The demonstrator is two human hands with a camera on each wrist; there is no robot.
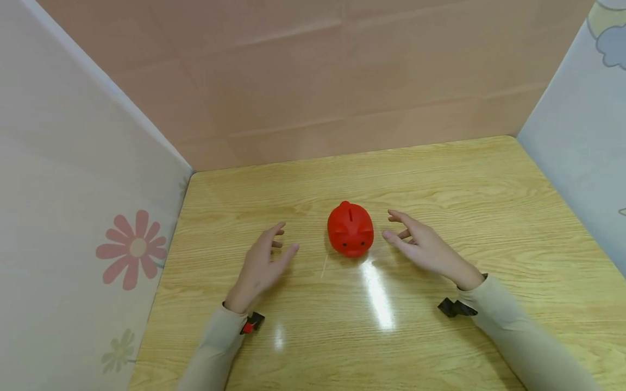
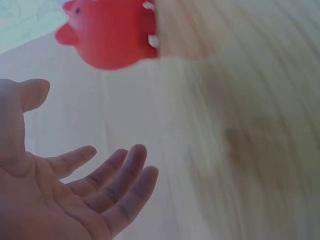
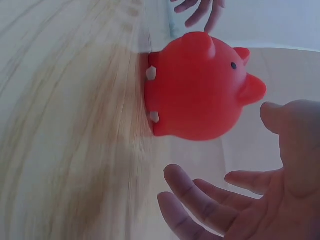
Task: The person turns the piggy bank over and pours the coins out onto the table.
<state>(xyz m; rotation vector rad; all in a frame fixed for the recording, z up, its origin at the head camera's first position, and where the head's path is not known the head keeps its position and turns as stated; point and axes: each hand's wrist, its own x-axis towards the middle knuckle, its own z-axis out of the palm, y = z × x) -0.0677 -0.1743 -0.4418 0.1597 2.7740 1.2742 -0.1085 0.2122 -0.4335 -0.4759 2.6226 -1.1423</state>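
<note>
A red piggy bank stands upright on the wooden table, coin slot on top and snout toward me in the head view. To its left is my left hand, apart from it, palm turned inward and fingers loosely bent around nothing. My right hand hovers closer on the other side, a small gap from the pig, its fingers relaxed. In the right wrist view, white patches show on the feet of the piggy bank, and the left hand's fingertips appear beyond it.
The wood-grain table carries a bright light reflection in front of the pig. A brownish-pink panel closes off the back. Pale walls stand at both sides, the left wall with printed flowers. Dark bands sit at both wrists.
</note>
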